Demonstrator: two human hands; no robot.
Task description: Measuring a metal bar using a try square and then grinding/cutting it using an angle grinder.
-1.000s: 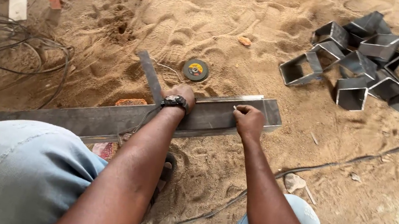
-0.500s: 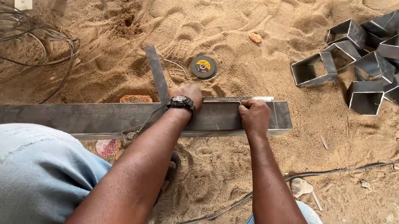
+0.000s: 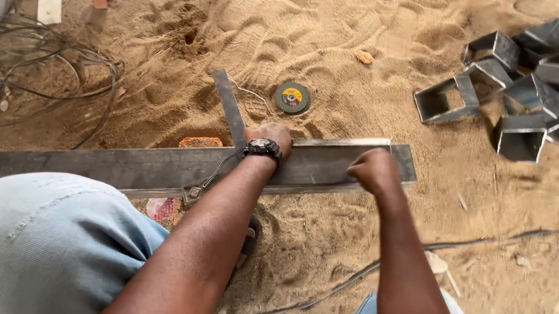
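Right hand [image 3: 374, 170] shifted slightly left along long grey flat steel bar [image 3: 146, 169] lying on sand, fist clenched, held thing hidden, cannot tell. Left hand [image 3: 270, 137] presses dark metal square ruler [image 3: 228, 107] across bar, holding it firm for marking.

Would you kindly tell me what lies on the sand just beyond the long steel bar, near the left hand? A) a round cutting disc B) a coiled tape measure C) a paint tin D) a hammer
A: a round cutting disc with a yellow centre lies flat on the sand just past the steel bar, beyond the left hand.
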